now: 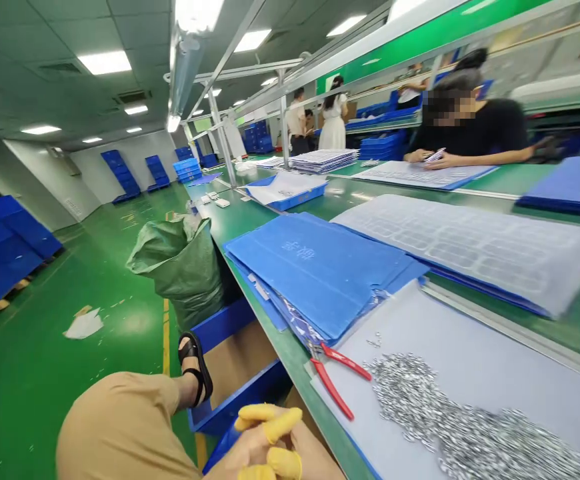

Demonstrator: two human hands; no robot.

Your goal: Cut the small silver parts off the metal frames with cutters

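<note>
- Your hands (267,445): pressed together, fingers interlocked over khaki-clad thigh (120,427), in yellow rubber finger cots (269,425); pinching nothing. L/R not separable.
- Nearest, not touched: red-handled steel pliers (333,387) on flat grey sheet (475,353), just beside heap of small silver metal parts (450,413).
- Next: stacked blue corrugated plastic folders (315,267) on green workbench (290,353).
- Far: co-worker (465,127) in black top, across bench.

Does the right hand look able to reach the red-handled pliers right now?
Probably yes. The right hand, in yellow finger cots, sits just below the green bench edge, close to the red-handled pliers at the grey sheet's corner. Nothing lies between them, though the hands look clasped.
</note>
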